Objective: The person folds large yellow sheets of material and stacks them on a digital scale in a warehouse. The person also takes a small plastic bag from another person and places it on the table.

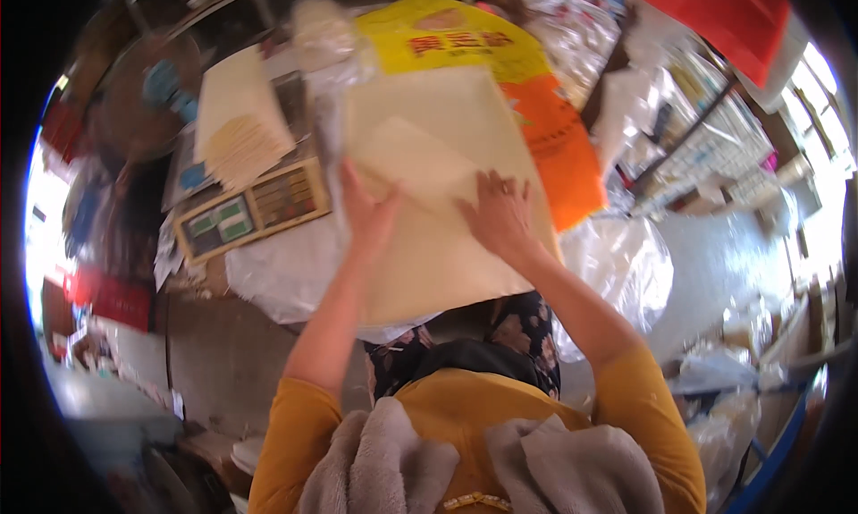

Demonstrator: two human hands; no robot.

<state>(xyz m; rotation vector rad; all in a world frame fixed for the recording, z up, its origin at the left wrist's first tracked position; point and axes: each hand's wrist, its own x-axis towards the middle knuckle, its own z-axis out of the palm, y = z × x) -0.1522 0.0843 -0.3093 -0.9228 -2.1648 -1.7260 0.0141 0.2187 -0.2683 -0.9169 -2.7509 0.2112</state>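
Note:
A large cream sheet, seemingly paper or thin board, (pixel 436 259) lies before me, its near edge above my lap. On it rests a smaller pale sheet (pixel 419 150), set at a slant. My left hand (pixel 371 202) is at the left edge of the large sheet, thumb and fingers spread beside the smaller sheet's lower left; blur hides whether it pinches anything. My right hand (pixel 499 209) lies over the large sheet at the smaller one's right end, fingers spread and slightly bent, with nothing seen in its grasp.
At the left, a fanned stack of pale sheets (pixel 244 125) lies behind a wooden divided box (pixel 258 209) holding small green-and-white pieces and brownish blocks. A yellow and orange printed sack (pixel 563 152) lies beyond and right of the large sheet. Clear plastic bags (pixel 620 266) hang at the right.

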